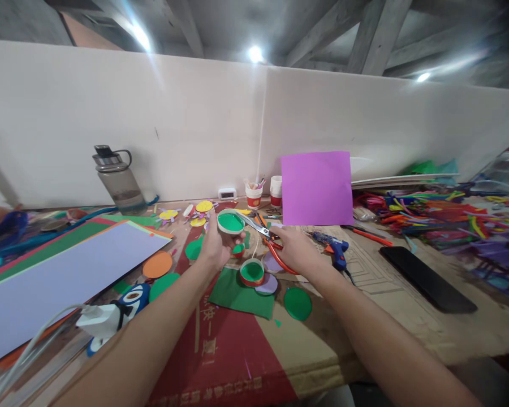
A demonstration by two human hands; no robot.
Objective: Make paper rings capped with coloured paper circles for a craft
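Note:
My left hand (215, 244) is closed round a paper cup with a green disc (231, 221) on its end, held above the table. My right hand (294, 249) grips red-handled scissors (263, 233), whose blades point left and touch the cup's rim. Below the hands stands a second cup with a green top (251, 272) beside lilac paper circles (267, 284). A dark green paper scrap (241, 295) and a green circle (297, 303) lie on the cardboard-covered table (365, 328).
A large lilac sheet (55, 271) lies at left with a white glue gun (106, 319) near it. A water bottle (119, 181) stands by the wall. A purple square sheet (316, 187), a blue glue gun (333, 249), a black phone (426, 278) and piled pipe cleaners (441, 215) are at right.

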